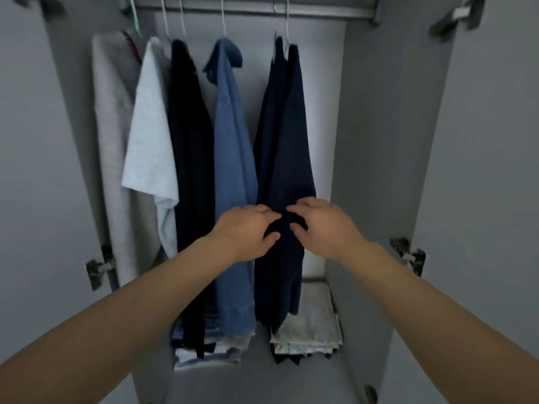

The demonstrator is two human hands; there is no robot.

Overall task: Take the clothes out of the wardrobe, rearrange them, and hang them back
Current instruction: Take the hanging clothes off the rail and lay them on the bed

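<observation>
Left hand (248, 225): grip pinched the navy garment (291, 158), frame centre.
Right hand (323, 225): grip pinched the same fabric.

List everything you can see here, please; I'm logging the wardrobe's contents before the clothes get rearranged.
Wardrobe: one, grey, doors open both sides.
Rail: one, metal, across the top.
Pale garment: one, off-white, far left on the rail.
White shirt: one, second from left.
Black garment: one, third from left.
Blue shirt: one, denim blue, middle.
Navy garments: apparently two, on two hangers, rightmost.
Left stack: one pile of folded clothes, blue, white and dark, on the floor under the shirts.
Right stack: one pile, pale over dark, floor right.
Hinges: four visible, metal, on the doors.
Left hand: one, gripping the navy fabric.
Right hand: one, gripping the same fabric.
</observation>
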